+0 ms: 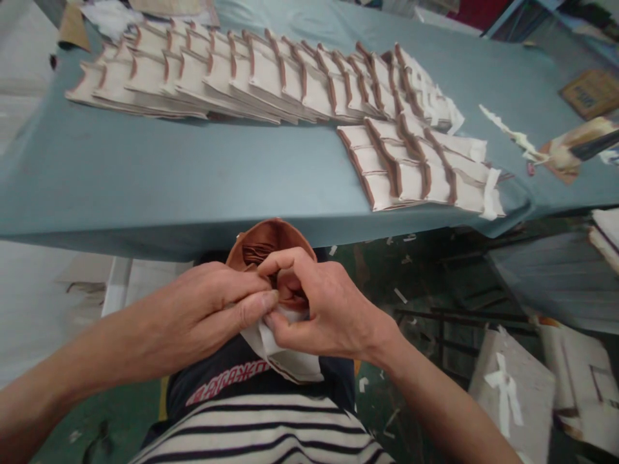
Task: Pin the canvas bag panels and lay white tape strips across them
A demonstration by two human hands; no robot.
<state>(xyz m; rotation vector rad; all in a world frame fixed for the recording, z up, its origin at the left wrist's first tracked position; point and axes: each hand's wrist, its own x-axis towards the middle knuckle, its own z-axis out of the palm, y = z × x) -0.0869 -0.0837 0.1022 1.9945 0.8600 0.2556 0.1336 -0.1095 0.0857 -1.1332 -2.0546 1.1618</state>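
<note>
Both hands meet close to the body, below the edge of the table. The left hand and the right hand pinch a stack of brown and white pieces, fingers pressed together on it. On the table, rows of pieces lie overlapped, and a smaller group lies nearer.

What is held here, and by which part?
Both hands, left and right, pinch a brown-and-white folded leather piece at its lower white edge.
</note>
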